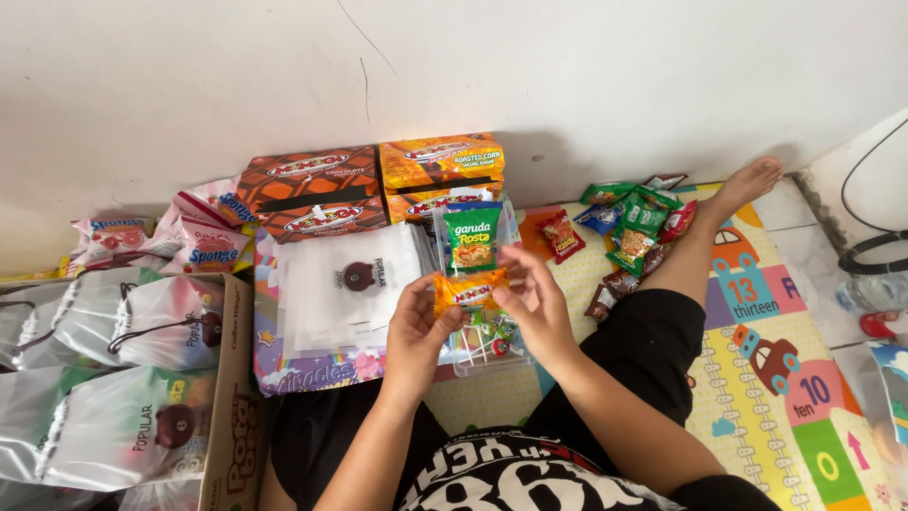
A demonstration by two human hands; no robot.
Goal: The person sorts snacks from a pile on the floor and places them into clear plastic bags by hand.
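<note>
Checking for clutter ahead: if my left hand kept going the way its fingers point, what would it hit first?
Probably the orange snack packet that the left hand already pinches, then the green snack packet above it; depth is unclear.

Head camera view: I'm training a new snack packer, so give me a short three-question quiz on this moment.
1. True or false: the left hand and right hand together hold an orange snack packet and a green snack packet.
2. Multiple choice: the stack of empty white pouches lies A) left of the hands, B) on the play mat by the foot, C) inside the cardboard box.
3. Fill in: the loose pile of small snack packets lies next to the person's ____.

Key: 1 true; 2 A; 3 leg.
</note>
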